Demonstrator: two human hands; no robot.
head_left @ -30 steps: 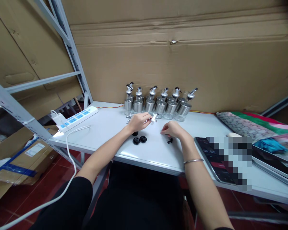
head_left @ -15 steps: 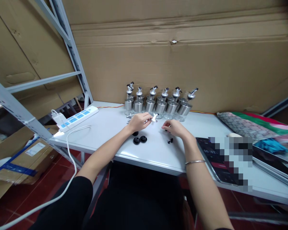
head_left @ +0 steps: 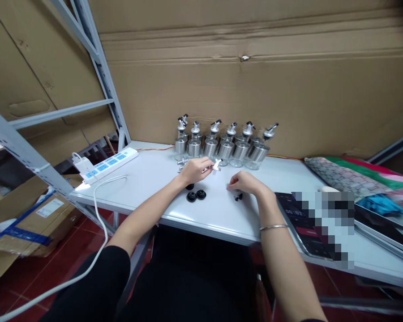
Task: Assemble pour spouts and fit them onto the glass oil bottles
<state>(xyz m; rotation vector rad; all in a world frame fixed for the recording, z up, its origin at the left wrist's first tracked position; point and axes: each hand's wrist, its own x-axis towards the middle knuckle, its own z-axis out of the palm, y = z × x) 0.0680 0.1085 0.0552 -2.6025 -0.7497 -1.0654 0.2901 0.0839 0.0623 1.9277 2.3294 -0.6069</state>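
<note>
Spout (head_left: 216,164): small metal pourer w/ white tip, held in left hand (head_left: 195,170) above the white table (head_left: 154,179), just in front of the bottle row (head_left: 226,147). Left fingers closed round it; position unchanged vs. a second ago. Right hand (head_left: 245,183): half a sec. ago lifted slightly toward the spout, now back down and curled low over the small black bits (head_left: 238,197) on the tabletop. Fingers narrow, pinched together; whether they grip a bit, cannot tell. Judgement: the right hand is picking at small parts to go w/ the spout; no joining yet. Three black caps (head_left: 195,195) lie near left wrist, untouched. Power strip (head_left: 109,164) at table's left edge, well apart.
</note>
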